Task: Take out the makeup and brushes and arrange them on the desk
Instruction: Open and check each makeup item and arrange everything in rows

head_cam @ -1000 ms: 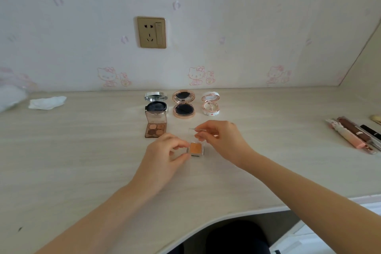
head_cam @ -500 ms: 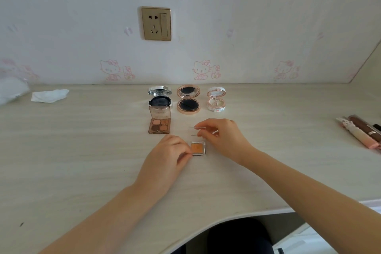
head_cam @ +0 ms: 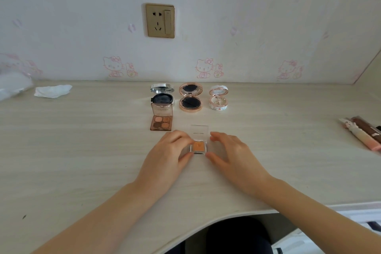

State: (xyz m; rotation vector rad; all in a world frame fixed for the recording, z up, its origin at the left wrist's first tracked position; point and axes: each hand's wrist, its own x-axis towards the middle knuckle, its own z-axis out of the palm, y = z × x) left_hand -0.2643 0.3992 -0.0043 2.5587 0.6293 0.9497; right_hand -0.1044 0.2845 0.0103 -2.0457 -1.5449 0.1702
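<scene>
The orange eyeshadow compact sits on the desk near the middle, just near and right of the four-colour palette. Its clear lid, pinched and lifted by the right hand half a second ago, now lies folded flat open on the far side. The left hand still holds the compact's left edge between curled forefinger and thumb. The right hand has released the lid and rests loosely spread just right of the compact, thumb at its near corner; contact cannot be told. Three round compacts stay in their row farther back.
</scene>
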